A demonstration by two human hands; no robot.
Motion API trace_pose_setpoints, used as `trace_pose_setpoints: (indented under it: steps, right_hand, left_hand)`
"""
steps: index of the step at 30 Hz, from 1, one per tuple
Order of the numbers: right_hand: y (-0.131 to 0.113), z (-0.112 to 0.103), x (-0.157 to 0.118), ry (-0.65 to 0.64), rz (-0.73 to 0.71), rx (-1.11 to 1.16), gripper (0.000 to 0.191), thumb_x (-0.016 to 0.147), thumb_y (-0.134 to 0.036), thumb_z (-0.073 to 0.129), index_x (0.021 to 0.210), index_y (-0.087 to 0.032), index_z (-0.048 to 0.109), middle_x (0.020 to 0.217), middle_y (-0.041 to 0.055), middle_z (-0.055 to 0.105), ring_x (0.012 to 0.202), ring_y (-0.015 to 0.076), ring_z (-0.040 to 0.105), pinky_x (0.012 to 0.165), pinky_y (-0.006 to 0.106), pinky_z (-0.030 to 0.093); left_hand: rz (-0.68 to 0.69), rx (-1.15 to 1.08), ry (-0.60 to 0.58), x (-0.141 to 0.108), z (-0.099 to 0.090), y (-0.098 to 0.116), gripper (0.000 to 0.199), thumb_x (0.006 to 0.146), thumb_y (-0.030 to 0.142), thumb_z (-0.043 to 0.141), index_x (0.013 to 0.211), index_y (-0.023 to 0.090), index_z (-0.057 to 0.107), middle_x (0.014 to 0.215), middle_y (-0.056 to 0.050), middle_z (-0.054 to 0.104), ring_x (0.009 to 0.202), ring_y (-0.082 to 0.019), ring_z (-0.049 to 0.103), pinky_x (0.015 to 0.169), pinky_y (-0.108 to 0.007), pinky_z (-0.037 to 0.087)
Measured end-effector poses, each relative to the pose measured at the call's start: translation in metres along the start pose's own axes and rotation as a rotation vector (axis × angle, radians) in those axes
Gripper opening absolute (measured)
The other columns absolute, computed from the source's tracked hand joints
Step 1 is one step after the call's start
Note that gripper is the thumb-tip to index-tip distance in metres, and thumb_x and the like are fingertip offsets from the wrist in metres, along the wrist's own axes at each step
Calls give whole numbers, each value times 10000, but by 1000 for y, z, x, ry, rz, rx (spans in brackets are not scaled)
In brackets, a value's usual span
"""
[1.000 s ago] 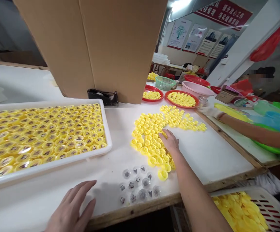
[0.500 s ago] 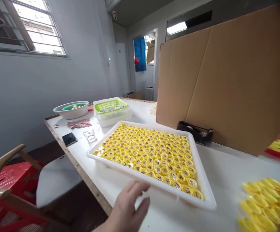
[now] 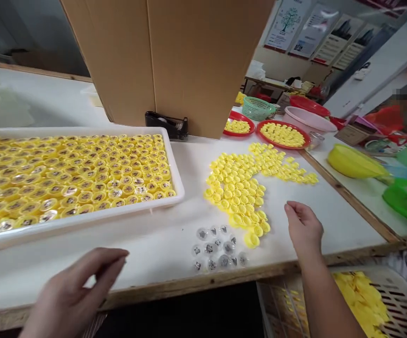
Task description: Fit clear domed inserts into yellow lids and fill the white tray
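At the lower left, my left hand (image 3: 80, 286) is over the table's front edge, thumb and index fingertips together in a pinch. If anything is between them, it is too small to see. My right hand (image 3: 305, 230) is above the white tabletop on the right, fingers curled in toward the thumb; I cannot make out anything in it. Between the hands lie several small clear round pieces (image 3: 209, 249) with dark printed figures. Behind them spreads a pile of yellow round caps (image 3: 237, 188). A white tray (image 3: 175, 185) on the left is packed with yellow caps (image 3: 98, 188) bearing printed clear faces.
A tall cardboard sheet (image 3: 189, 61) stands behind a black tape dispenser (image 3: 166, 126). Red trays (image 3: 305, 141) of yellow pieces and a green basket (image 3: 258, 110) are farther back. Below the table edge, a crate (image 3: 400, 300) holds yellow pieces. Yellow and green basins are at right.
The view has swung right, bringing the cap pile, clear pieces and right hand into sight. The left hand was near the tray's front edge with fingers apart; now its fingertips meet.
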State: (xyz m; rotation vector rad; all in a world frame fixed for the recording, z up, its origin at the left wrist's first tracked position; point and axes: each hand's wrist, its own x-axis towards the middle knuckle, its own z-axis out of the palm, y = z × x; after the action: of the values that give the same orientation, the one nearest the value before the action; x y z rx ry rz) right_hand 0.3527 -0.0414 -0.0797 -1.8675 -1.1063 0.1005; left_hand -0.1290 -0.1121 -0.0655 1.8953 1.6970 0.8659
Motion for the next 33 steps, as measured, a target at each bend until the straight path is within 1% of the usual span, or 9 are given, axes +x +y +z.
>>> trace_pose_setpoints:
  steps: [3,7,10,12,16,22,27,30,33]
  right_hand:
    - [-21,-13,-45,-110,-20,43,243,798,-407,594,900,-191,636,801,29,643,730,180,596,694,310,483]
    - [-57,-15,-95,-597,-332,-19,125,871,-244,507,883,-204,625,844,32,608,791,173,582,722,289,460]
    - [-75,-2,-109,-785,-449,-222,220,844,-102,479,1000,-209,592,914,45,558,819,179,570,730,296,454]
    - [-82,7,-109,-864,-464,-340,232,794,-59,518,958,-209,586,930,42,532,801,178,562,706,285,453]
    - [-87,19,-106,-911,-491,-419,137,777,-60,550,793,-195,563,889,27,518,782,167,555,690,262,436]
    - [-91,28,-110,-922,-454,-362,114,754,-106,607,780,-191,535,866,18,539,793,170,554,692,261,416]
    - [-93,34,-110,-911,-401,-262,122,734,-119,606,811,-195,549,855,17,568,774,180,568,685,281,432]
    - [-83,38,-112,-908,-420,-206,142,740,-88,546,811,-205,583,850,32,602,797,198,597,699,297,470]
    - [-63,47,-110,-902,-507,-133,232,738,-117,529,882,-262,640,857,33,649,787,210,643,651,292,524]
  left_hand:
    - [93,1,-211,16,30,35,159,833,390,529,878,270,622,798,47,675,681,-123,625,613,-164,480]
    - [139,-5,-351,34,56,64,192,878,317,450,842,238,621,784,29,667,691,-121,619,642,-191,462]
    - [161,-4,-427,41,70,74,198,876,274,432,846,216,619,796,12,664,705,-128,617,654,-211,455]
    - [174,5,-454,45,76,79,194,868,260,434,866,209,621,813,1,665,715,-133,617,657,-221,454]
    - [205,25,-456,58,88,88,185,854,239,445,881,206,625,810,-9,662,697,-137,607,634,-227,448]
    - [255,43,-426,93,116,101,175,817,216,490,929,200,624,816,-21,646,700,-145,593,644,-244,458]
    - [391,153,-327,137,143,114,378,772,176,530,1150,190,540,1011,-76,573,913,-206,563,821,-345,467]
    - [491,249,-314,153,155,127,439,742,196,583,1179,198,533,1092,-110,515,1003,-253,503,855,-393,452]
    - [530,338,-325,160,167,138,351,699,288,654,1045,249,604,1046,-72,536,933,-232,511,769,-341,471]
